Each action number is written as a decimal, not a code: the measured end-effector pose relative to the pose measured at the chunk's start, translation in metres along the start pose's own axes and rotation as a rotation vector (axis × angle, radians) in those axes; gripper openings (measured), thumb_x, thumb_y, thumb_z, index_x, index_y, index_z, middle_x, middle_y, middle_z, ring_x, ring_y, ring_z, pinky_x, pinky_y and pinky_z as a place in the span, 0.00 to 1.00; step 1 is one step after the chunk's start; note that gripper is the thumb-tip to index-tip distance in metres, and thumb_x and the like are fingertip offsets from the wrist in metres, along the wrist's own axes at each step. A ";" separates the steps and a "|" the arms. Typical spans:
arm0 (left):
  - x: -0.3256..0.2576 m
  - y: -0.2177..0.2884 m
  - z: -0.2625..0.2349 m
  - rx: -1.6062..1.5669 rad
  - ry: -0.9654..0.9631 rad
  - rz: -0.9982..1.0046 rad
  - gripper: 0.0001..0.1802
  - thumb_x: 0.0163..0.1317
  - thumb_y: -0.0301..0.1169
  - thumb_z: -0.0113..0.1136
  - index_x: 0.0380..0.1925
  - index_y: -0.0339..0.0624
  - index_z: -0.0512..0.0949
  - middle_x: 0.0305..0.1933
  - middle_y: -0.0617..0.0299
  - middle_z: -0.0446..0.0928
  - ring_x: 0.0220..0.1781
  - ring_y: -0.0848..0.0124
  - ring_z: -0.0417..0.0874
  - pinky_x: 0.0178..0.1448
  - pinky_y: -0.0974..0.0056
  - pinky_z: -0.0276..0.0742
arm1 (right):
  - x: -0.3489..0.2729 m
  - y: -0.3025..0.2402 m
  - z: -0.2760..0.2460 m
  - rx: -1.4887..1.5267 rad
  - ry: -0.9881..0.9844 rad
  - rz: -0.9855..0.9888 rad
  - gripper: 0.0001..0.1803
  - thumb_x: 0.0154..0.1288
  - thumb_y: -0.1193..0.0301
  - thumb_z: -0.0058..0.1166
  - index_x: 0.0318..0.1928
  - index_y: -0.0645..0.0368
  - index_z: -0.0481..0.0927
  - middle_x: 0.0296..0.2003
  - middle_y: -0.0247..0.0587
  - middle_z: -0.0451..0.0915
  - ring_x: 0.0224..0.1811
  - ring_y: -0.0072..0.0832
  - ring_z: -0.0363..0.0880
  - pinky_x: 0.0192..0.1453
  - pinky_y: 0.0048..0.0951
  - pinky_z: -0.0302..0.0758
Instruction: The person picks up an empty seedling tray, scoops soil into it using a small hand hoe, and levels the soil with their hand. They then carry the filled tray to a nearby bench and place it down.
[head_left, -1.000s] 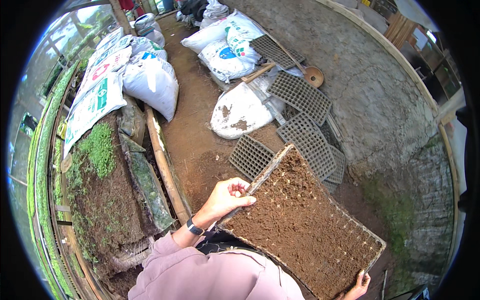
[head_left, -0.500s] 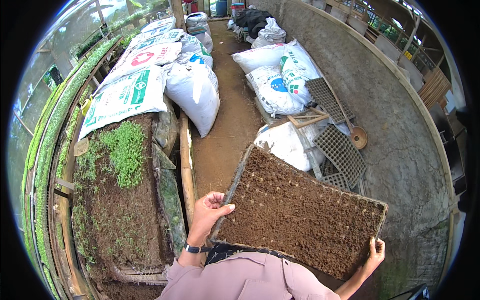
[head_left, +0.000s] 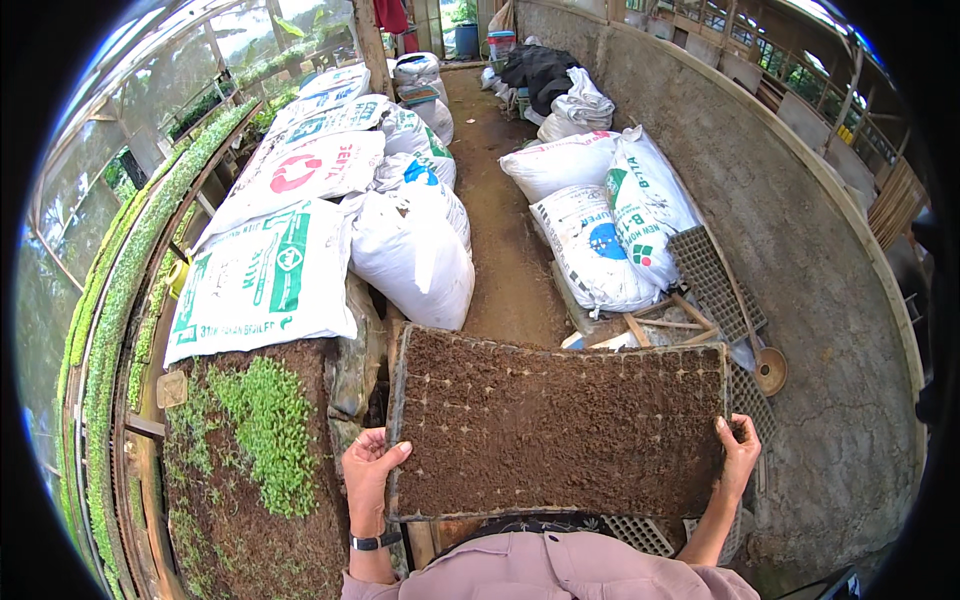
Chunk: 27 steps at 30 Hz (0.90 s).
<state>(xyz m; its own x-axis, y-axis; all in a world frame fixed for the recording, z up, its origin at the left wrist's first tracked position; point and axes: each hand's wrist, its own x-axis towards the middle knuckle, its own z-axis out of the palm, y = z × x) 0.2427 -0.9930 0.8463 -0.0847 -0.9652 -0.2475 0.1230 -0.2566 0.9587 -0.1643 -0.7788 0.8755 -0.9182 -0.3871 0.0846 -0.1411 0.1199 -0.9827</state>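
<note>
A rectangular seedling tray (head_left: 560,430) filled with dark brown soil is held up in front of my body, its long side running left to right. Cell corners show through the soil in places, mostly along the left and the edges. My left hand (head_left: 369,468) grips the tray's left edge, thumb on top and fingers curled at the side. On the opposite short edge, my right hand (head_left: 738,450) pinches the rim, its thumb over the top. The undersides of the tray and most of the fingers are hidden.
To my left lies a soil bed with green seedlings (head_left: 262,430), partly covered by white printed sacks (head_left: 265,280). A bulging white sack (head_left: 415,255) borders the dirt path (head_left: 500,200). Rightward are more sacks (head_left: 590,240), empty seedling trays (head_left: 715,275), a wooden-handled round scoop (head_left: 770,372) and a concrete wall (head_left: 800,280).
The soil-filled tray has swung from a slant to nearly level across my front and shifted left. Both hands keep hold of its edges; the right has risen. My view has tilted upward.
</note>
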 end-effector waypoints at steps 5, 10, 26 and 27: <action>0.134 0.008 0.045 -0.048 0.025 0.081 0.14 0.49 0.17 0.68 0.36 0.35 0.76 0.32 0.64 0.79 0.31 0.80 0.79 0.38 0.75 0.76 | 0.112 0.009 0.111 -0.052 -0.057 0.009 0.08 0.58 0.76 0.62 0.30 0.61 0.74 0.25 0.24 0.69 0.29 0.14 0.64 0.37 0.18 0.62; 0.268 0.050 0.103 -0.055 0.053 0.055 0.14 0.49 0.16 0.68 0.37 0.33 0.76 0.33 0.61 0.81 0.31 0.79 0.79 0.38 0.75 0.77 | 0.226 -0.001 0.230 -0.045 -0.060 0.004 0.09 0.57 0.75 0.63 0.29 0.60 0.74 0.25 0.25 0.70 0.28 0.13 0.65 0.35 0.18 0.62; 0.726 0.130 0.240 -0.117 0.151 0.190 0.14 0.47 0.17 0.69 0.34 0.34 0.76 0.31 0.62 0.79 0.29 0.78 0.78 0.36 0.76 0.75 | 0.585 -0.027 0.601 0.089 -0.129 -0.144 0.09 0.55 0.76 0.65 0.30 0.61 0.75 0.25 0.25 0.71 0.28 0.14 0.65 0.34 0.18 0.63; 0.764 0.133 0.257 -0.130 0.156 0.205 0.14 0.47 0.17 0.69 0.35 0.34 0.76 0.31 0.63 0.79 0.29 0.79 0.78 0.36 0.76 0.75 | 0.611 -0.027 0.630 0.045 -0.093 -0.172 0.09 0.55 0.77 0.65 0.30 0.62 0.75 0.25 0.25 0.71 0.28 0.14 0.65 0.35 0.18 0.64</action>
<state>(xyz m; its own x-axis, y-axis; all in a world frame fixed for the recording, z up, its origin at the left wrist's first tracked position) -0.0593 -1.7518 0.8206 0.1072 -0.9911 -0.0783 0.2484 -0.0495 0.9674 -0.4887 -1.5942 0.8499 -0.8434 -0.4813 0.2388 -0.2749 0.0046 -0.9615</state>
